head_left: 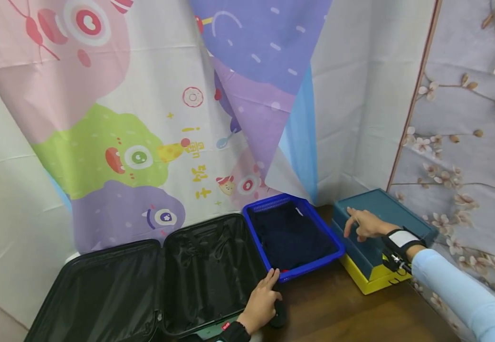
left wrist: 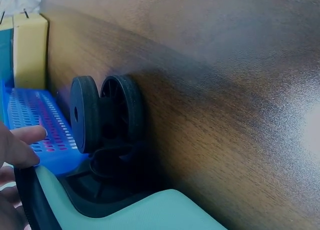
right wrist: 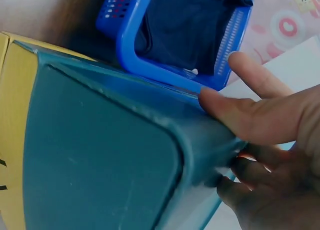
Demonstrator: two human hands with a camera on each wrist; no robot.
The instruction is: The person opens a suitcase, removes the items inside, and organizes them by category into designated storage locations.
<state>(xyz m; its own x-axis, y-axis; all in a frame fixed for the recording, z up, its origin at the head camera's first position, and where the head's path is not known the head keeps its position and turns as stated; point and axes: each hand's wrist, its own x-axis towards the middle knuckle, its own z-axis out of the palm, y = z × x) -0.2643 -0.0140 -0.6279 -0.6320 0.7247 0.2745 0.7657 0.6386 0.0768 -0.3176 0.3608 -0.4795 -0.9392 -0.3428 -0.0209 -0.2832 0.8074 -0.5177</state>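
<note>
My left hand (head_left: 259,304) lies at the right rim of an open black-lined suitcase (head_left: 213,270), beside the near corner of a blue basket (head_left: 311,270). Its fingers extend toward that corner. In the left wrist view, fingertips (left wrist: 27,135) show at the suitcase rim, close to its black double wheel (left wrist: 107,112). My right hand (head_left: 365,224) is over the left part of a teal-topped box (head_left: 395,209) with a yellow base. Seen from the right wrist, its thumb and index finger are extended, and the other fingers bend near the box edge.
Dark navy folded cloth (head_left: 288,232) lies inside the basket. The suitcase's other half (head_left: 106,289) lies open to the left. A brown wooden table (head_left: 358,318) carries everything. Behind hangs a cartoon-print curtain (head_left: 145,95); a floral panel (head_left: 465,156) stands at the right.
</note>
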